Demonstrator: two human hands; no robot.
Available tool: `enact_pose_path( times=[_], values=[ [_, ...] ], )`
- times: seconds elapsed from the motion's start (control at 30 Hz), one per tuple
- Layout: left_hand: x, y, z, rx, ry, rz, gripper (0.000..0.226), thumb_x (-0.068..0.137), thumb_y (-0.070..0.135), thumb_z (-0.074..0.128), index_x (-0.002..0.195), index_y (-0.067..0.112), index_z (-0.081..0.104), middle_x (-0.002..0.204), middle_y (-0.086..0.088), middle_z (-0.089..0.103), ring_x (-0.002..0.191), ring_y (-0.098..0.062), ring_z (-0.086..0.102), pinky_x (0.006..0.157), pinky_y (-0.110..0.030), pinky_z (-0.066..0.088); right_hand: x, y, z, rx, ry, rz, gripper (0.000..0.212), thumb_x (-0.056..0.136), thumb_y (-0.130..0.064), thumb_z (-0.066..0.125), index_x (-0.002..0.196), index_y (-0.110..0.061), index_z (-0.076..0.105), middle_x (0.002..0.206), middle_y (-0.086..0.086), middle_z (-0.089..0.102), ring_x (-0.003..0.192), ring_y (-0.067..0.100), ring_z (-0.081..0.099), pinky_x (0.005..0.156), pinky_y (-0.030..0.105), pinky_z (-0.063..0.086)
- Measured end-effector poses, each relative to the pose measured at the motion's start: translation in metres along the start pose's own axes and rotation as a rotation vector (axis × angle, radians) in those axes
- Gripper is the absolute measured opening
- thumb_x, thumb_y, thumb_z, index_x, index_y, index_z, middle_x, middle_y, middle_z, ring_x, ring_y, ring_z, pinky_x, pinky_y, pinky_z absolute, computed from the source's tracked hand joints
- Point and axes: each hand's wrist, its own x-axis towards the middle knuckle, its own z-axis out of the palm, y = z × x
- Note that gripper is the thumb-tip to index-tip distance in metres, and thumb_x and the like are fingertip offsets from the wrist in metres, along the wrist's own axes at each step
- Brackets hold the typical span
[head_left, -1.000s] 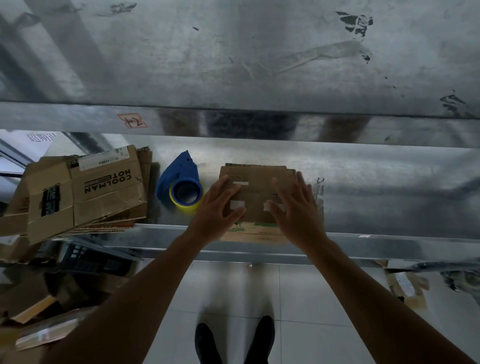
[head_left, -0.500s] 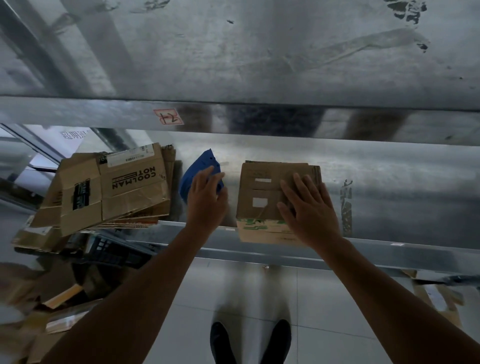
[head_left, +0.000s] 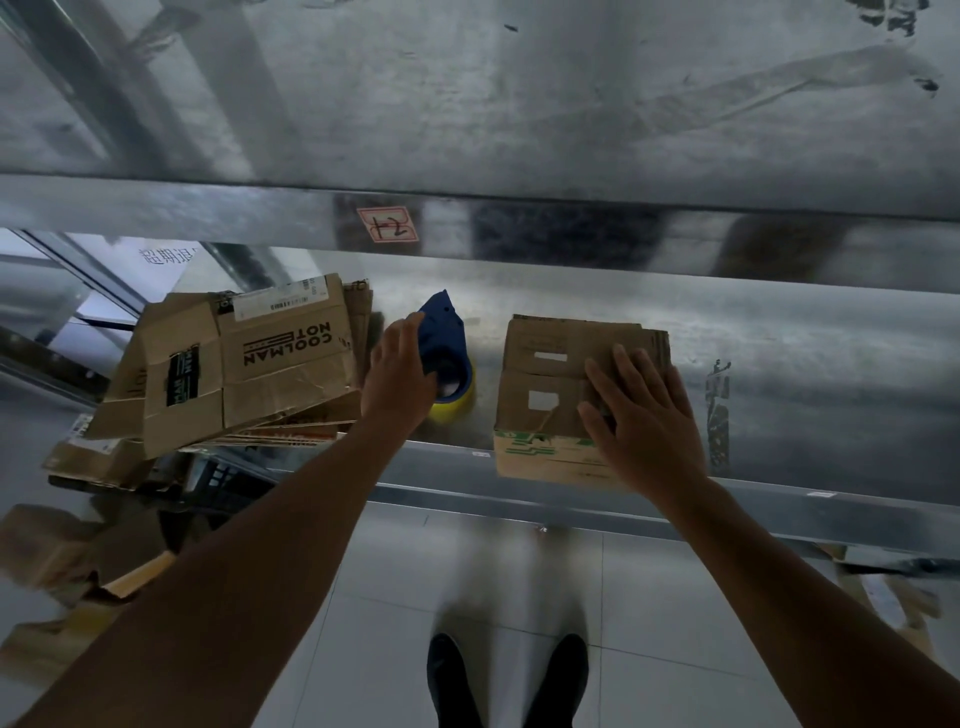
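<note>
Gripping tape dispenser (head_left: 445, 332), left hand (head_left: 397, 379) fingers curled round it, right hand (head_left: 647, 423) fingers spread on cardboard box (head_left: 543, 374)

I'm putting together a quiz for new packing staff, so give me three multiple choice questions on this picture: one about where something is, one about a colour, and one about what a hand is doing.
1. Where does the flattened COOLMAN carton stack lie?
A) left of the tape dispenser
B) under the person's shoes
C) on the upper shelf

2. What colour is the dispenser's body?
A) red
B) blue
C) white

3. What is the right hand doing?
A) clenched in a fist
B) holding scissors
C) lying flat on the small box

Answers: A, the stack lies at the dispenser's left; B, a blue shell sits over the yellow roll; C, straight, spread fingers rest on the box top.
</note>
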Motion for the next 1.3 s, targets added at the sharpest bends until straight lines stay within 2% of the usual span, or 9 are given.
enact_pose_path(
  times=[0.1, 0.23, 0.47, 0.6, 0.77, 0.9, 1.03, 1.1, 1.3],
  values=[
    [0.003, 0.002, -0.001, -0.029, 0.026, -0.055, 0.086, 0.083, 0.007, 0.072, 0.151, 0.023, 0.022, 0.146, -0.006, 0.040, 0.127, -0.033, 0.050, 0.094, -0.052, 0.052, 0.000, 0.000, 0.002, -0.009, 0.005, -0.002, 0.067, 0.101, -0.061, 0.016, 0.158, -0.029, 0.030, 0.167, 0.008, 0.022, 0.157, 0.028, 0.013, 0.127, 0.054, 0.011],
    [-0.001, 0.001, -0.007, 0.033, 0.043, -0.009, 0.070, 0.085, 0.002, 0.066, 0.145, 0.020, 0.036, 0.139, -0.006, 0.047, 0.113, -0.033, 0.060, 0.082, -0.049, 0.057, 0.000, 0.001, 0.003, -0.010, 0.016, -0.003, 0.065, 0.102, -0.060, 0.019, 0.158, -0.029, 0.031, 0.167, 0.008, 0.024, 0.156, 0.028, 0.015, 0.126, 0.054, 0.012],
    [0.010, 0.012, -0.008, 0.028, -0.031, -0.074, 0.052, 0.085, 0.002, 0.063, 0.126, 0.019, 0.036, 0.114, -0.009, 0.056, 0.091, -0.029, 0.062, 0.063, -0.041, 0.050, 0.000, -0.001, 0.002, -0.004, 0.023, 0.001, 0.065, 0.102, -0.059, 0.020, 0.156, -0.028, 0.036, 0.166, 0.008, 0.027, 0.156, 0.029, 0.017, 0.126, 0.054, 0.014],
    [0.011, 0.011, -0.002, 0.046, -0.011, -0.070, 0.064, 0.090, 0.000, 0.057, 0.143, 0.026, 0.032, 0.115, -0.011, 0.060, 0.099, -0.031, 0.063, 0.068, -0.043, 0.051, 0.001, 0.000, 0.002, 0.006, 0.026, 0.003, 0.065, 0.101, -0.060, 0.021, 0.156, -0.028, 0.037, 0.166, 0.008, 0.028, 0.156, 0.029, 0.018, 0.126, 0.055, 0.014],
    [0.006, 0.000, -0.013, -0.137, 0.039, 0.026, 0.059, 0.094, 0.004, 0.058, 0.143, 0.029, 0.037, 0.126, -0.010, 0.061, 0.108, -0.031, 0.062, 0.082, -0.047, 0.056, 0.002, 0.000, -0.001, 0.036, 0.013, 0.013, 0.068, 0.099, -0.063, 0.021, 0.157, -0.030, 0.035, 0.166, 0.007, 0.027, 0.156, 0.027, 0.017, 0.126, 0.053, 0.013],
    [0.002, 0.013, -0.035, -0.330, 0.136, 0.185, 0.056, 0.094, 0.005, 0.061, 0.143, 0.025, 0.041, 0.130, -0.002, 0.059, 0.112, -0.018, 0.057, 0.086, -0.030, 0.051, 0.002, -0.001, -0.003, 0.095, 0.034, 0.038, 0.070, 0.096, -0.065, 0.026, 0.154, -0.029, 0.041, 0.165, 0.005, 0.030, 0.156, 0.025, 0.019, 0.127, 0.051, 0.012],
    [-0.003, 0.049, -0.048, -0.295, 0.128, 0.373, 0.052, 0.092, 0.003, 0.062, 0.141, 0.016, 0.048, 0.134, -0.005, 0.057, 0.111, -0.009, 0.052, 0.086, -0.010, 0.038, 0.004, -0.002, -0.008, 0.198, -0.011, 0.081, 0.076, 0.094, -0.071, 0.019, 0.152, -0.028, 0.045, 0.166, -0.001, 0.028, 0.157, 0.019, 0.014, 0.128, 0.047, 0.006],
    [-0.006, 0.066, -0.048, -0.245, 0.130, 0.456, 0.052, 0.091, 0.002, 0.063, 0.140, 0.014, 0.049, 0.134, -0.007, 0.057, 0.112, -0.012, 0.052, 0.090, -0.017, 0.040, 0.005, -0.001, -0.013, 0.294, -0.032, 0.083, 0.080, 0.096, -0.070, 0.006, 0.151, -0.027, 0.047, 0.166, -0.001, 0.029, 0.157, 0.018, 0.012, 0.127, 0.047, 0.006],
    [-0.001, 0.086, -0.042, -0.073, 0.133, 0.658, 0.061, 0.086, 0.000, 0.067, 0.143, 0.012, 0.048, 0.140, -0.013, 0.052, 0.124, -0.028, 0.051, 0.104, -0.033, 0.041, 0.008, 0.004, -0.031, 0.556, -0.112, 0.116, 0.062, 0.106, -0.046, 0.011, 0.146, -0.023, 0.052, 0.166, 0.001, 0.028, 0.156, 0.015, 0.009, 0.123, 0.032, -0.001]
  ],
)
